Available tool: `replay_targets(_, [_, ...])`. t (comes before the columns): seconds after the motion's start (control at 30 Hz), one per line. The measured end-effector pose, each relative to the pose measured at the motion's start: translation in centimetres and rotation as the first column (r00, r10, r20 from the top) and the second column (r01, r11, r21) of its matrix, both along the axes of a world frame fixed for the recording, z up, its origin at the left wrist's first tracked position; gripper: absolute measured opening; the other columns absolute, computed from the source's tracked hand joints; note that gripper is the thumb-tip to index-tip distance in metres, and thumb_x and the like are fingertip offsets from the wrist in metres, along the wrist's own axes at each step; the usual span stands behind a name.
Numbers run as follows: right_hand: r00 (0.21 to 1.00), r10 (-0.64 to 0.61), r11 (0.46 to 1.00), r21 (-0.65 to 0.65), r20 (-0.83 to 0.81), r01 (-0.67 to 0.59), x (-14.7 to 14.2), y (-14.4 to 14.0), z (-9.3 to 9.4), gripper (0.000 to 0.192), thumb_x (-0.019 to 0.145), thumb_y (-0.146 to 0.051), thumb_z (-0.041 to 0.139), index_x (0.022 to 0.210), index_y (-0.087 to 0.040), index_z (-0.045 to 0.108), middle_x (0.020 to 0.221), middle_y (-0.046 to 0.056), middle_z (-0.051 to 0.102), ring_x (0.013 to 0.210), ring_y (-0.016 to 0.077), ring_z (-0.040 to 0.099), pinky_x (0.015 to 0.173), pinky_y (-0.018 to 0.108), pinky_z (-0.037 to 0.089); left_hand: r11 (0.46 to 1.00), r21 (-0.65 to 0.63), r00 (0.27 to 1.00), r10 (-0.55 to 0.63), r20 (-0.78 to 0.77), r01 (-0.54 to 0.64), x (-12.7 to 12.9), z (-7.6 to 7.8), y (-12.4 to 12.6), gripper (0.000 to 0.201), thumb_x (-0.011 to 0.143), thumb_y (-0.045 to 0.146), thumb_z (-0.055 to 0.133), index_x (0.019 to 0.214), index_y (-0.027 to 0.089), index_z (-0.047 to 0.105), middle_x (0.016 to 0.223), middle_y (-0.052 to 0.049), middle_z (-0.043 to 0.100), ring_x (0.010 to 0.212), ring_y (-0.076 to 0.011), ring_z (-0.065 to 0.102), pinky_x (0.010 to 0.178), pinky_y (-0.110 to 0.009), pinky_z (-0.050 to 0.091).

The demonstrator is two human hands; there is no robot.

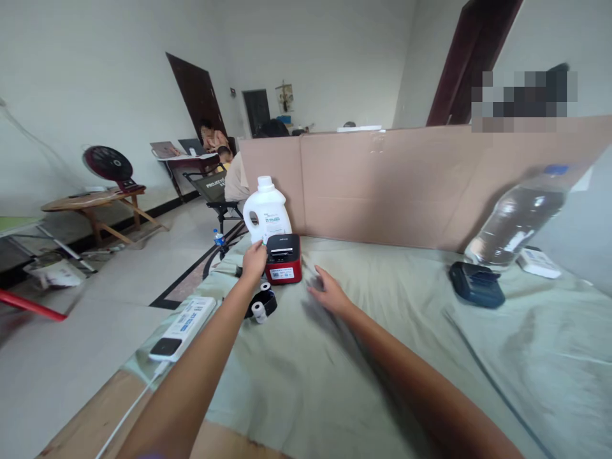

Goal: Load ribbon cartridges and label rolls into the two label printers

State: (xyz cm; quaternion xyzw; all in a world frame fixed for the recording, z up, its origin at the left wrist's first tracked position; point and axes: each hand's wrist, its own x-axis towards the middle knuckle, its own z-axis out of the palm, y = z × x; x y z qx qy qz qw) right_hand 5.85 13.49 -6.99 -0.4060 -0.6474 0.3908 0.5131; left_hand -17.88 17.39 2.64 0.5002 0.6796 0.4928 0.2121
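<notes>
A person's left hand (254, 260) closes on the left side of a red printer (284, 258) standing on a grey-green cloth (335, 357), just in front of a white jug (266, 210). The right hand (329, 293) lies flat and spread on the cloth just right of the printer (not touching it). Paper rolls (262, 305) lie loose just in front of the printer, apparently not yet loaded.
</notes>
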Motion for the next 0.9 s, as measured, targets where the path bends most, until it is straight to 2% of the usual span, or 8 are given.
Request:
replay_targets(0.1, [0.988,-0.129,0.991,0.032,0.082,0.127,8.9,-3.7,-0.6,0.052,0.067,-0.038,0.079,0.117,-0.029,0.071,0.121,0.010,0.070,0.107,0.0307,0.065,0.104,0.055,0.046,0.972,0.235,1.000,-0.002,-0.031,0.010,4.7,0.0,-2.9,0.046,0.091,0.025,0.043,0.134,0.018,0.058,0.142,-0.008,0.061,0.134,-0.0222,0.055,0.116,-0.037,0.041])
replay_targets(0.17, [0.939,-0.278,0.960,0.097,0.201,0.264,16.0,-6.3,-0.5,0.038,0.069,-0.038,0.074,0.105,-0.027,0.074,0.106,0.011,0.073,0.097,0.0304,0.066,0.100,0.054,0.046,0.943,0.276,0.982,-0.164,-0.098,0.185,9.5,-1.2,-5.6,0.043,0.091,0.023,0.043,0.129,0.019,0.062,0.135,-0.007,0.066,0.127,-0.0215,0.060,0.113,-0.036,0.044])
replay_targets(0.23, [0.846,-0.420,0.908,0.149,0.330,0.393,23.0,-8.9,-0.2,0.026,0.072,-0.038,0.068,0.094,-0.025,0.073,0.097,0.011,0.071,0.092,0.0302,0.064,0.097,0.053,0.046,0.879,0.145,0.885,-0.428,-0.185,0.455,14.6,-3.1,-8.7,0.039,0.091,0.026,0.045,0.122,0.021,0.068,0.126,-0.007,0.072,0.120,-0.0236,0.065,0.109,-0.039,0.048])
replay_targets(0.3, [0.675,-0.590,0.800,0.212,0.443,0.561,28.9,-11.2,0.2,0.020,0.075,-0.036,0.060,0.087,-0.023,0.069,0.091,0.012,0.068,0.092,0.0311,0.061,0.095,0.052,0.046,0.740,-0.061,0.699,-0.656,-0.286,0.670,19.1,-5.2,-11.9,0.036,0.090,0.031,0.051,0.120,0.026,0.071,0.126,-0.007,0.072,0.122,-0.0264,0.064,0.110,-0.042,0.046])
replay_targets(0.4, [0.382,-0.762,0.578,0.282,0.523,0.766,34.6,-13.2,0.6,0.031,0.075,-0.037,0.061,0.098,-0.017,0.063,0.104,0.018,0.064,0.104,0.0348,0.056,0.098,0.053,0.041,0.616,-0.221,0.484,-0.754,-0.444,0.756,23.1,-7.6,-15.9,0.043,0.091,0.036,0.052,0.131,0.028,0.065,0.147,-0.007,0.057,0.143,-0.0276,0.046,0.122,-0.047,0.030])
replay_targets(0.53, [0.301,-0.816,0.426,0.161,0.494,0.890,36.8,-11.8,1.2,0.068,0.064,-0.052,0.077,0.114,-0.011,0.057,0.116,0.025,0.059,0.116,0.0415,0.048,0.100,0.057,0.036,0.600,-0.339,0.379,-0.758,-0.531,0.725,24.5,-8.1,-19.1,0.056,0.096,0.044,0.043,0.150,0.028,0.047,0.162,-0.006,0.036,0.153,-0.0254,0.027,0.127,-0.049,0.017])
replay_targets(0.7, [0.356,-0.761,0.445,0.037,0.543,0.895,35.7,-7.7,3.1,0.085,0.059,-0.054,0.082,0.123,-0.008,0.052,0.121,0.028,0.056,0.124,0.0449,0.043,0.101,0.057,0.033,0.601,-0.455,0.268,-0.750,-0.604,0.658,24.7,-7.6,-22.6,0.070,0.096,0.058,0.041,0.159,0.029,0.030,0.168,-0.002,0.018,0.157,-0.0282,0.014,0.127,-0.053,0.010])
replay_targets(0.9, [0.203,-0.684,0.425,0.157,0.700,0.891,33.0,-8.4,5.6,0.089,0.060,-0.056,0.080,0.125,-0.002,0.050,0.127,0.031,0.054,0.122,0.0448,0.048,0.099,0.051,0.037,0.565,-0.480,0.164,-0.745,-0.647,0.671,25.0,-7.3,-25.6,0.072,0.098,0.062,0.029,0.161,0.028,0.021,0.169,0.002,0.013,0.157,-0.0280,0.010,0.127,-0.055,0.011])
